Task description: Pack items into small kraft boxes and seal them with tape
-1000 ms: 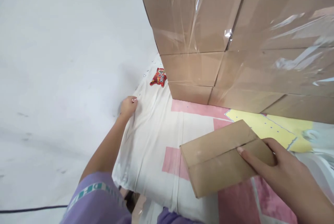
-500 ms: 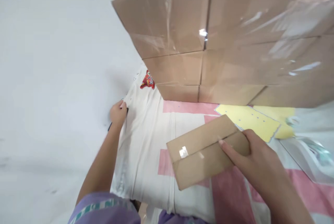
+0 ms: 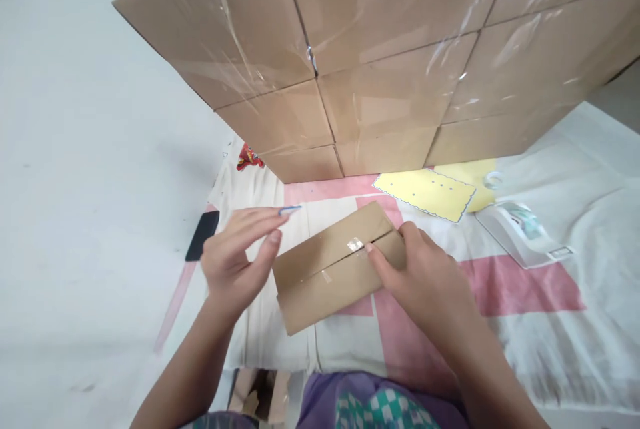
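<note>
A small, flat brown cardboard box [image 3: 325,282] with bits of shiny clear tape across its seam is held at its right end by my right hand [image 3: 425,275]. The thumb lies on top near the seam, and the fingers wrap round the far edge. To the left of the box is my left hand [image 3: 245,255], its fingers stretched out and the thumb apart from them. At those fingertips shows a thin blue strip or loop [image 3: 290,209], too small to name, which the fingers appear to grip. My left hand looks close to the box's left end.
A large taped cardboard wall of boxes [image 3: 380,69] stands at the back. A black phone-like object [image 3: 202,235] lies at the left by the wall. A red wrapper [image 3: 249,158], a yellow card [image 3: 430,192], a tape roll [image 3: 493,180] and a white dispenser-like object [image 3: 523,232] rest on the cloth.
My left hand has come from the far left edge toward the box, a thin blue thing now at its fingertips. The dark object there is uncovered. The view has shifted right.
</note>
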Tool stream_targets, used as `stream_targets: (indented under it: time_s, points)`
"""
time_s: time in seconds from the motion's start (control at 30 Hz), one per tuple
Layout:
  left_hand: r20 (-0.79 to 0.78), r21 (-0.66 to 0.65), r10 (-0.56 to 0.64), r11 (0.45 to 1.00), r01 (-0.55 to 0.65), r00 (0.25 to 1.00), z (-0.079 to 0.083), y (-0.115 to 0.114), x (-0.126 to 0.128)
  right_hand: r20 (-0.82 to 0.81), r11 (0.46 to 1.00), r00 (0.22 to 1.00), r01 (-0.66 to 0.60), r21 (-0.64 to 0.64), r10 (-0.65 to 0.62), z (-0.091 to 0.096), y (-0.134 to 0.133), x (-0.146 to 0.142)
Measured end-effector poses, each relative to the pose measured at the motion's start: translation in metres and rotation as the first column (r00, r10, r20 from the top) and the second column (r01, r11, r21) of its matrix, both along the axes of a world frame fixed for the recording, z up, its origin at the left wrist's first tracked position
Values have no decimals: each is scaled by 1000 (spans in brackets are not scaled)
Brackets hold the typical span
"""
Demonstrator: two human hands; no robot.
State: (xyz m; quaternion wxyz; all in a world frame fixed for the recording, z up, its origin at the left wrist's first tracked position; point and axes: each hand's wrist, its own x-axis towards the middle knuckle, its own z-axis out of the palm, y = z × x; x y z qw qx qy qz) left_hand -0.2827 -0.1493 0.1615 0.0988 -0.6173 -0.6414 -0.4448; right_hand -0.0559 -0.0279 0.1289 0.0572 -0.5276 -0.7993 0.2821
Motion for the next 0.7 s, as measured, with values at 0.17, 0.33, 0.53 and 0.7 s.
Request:
stream_targets:
  time_s: [0.17,0.33,0.53,0.7]
  points:
    - [152,-124,-156,977,176,976,4,15,46,-298,991,953,-20,133,59,-15,7,28]
    - [280,-262,-123,944,199,952,-2,21,78,-630,949,712,-190,252,310,-14,22,58]
    - [430,-302,-104,919,252,897,-6,25,106,-753,865,481,-444,233,449,-11,21,58]
    - [326,-344,-97,914,214,941,-11,30,111,-817,885,420,-413,216,395,-17,21,55]
